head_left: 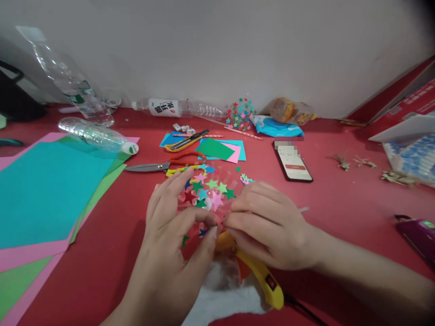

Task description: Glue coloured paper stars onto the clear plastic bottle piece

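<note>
My left hand (176,244) has thumb and forefinger pinched together at the near edge of a clear plastic piece dotted with colored paper stars (212,194). Its other fingers curve around the left side of the piece. My right hand (268,224) is closed, fingertips pressed together close to the left thumb; what either pinch holds is hidden. Under my hands lies a yellow hot glue gun (268,285), its cord running right, on a white cloth or tissue (224,308). Scissors (149,167) and a small pile of stars (246,179) lie just beyond.
Colored paper sheets (50,190) cover the left side, with a plastic bottle (98,136) on them. Along the wall are a labeled bottle (166,107), a star-covered clear piece (241,113) and a blue packet (278,127). A utility knife (186,141) and phone (292,160) lie nearer.
</note>
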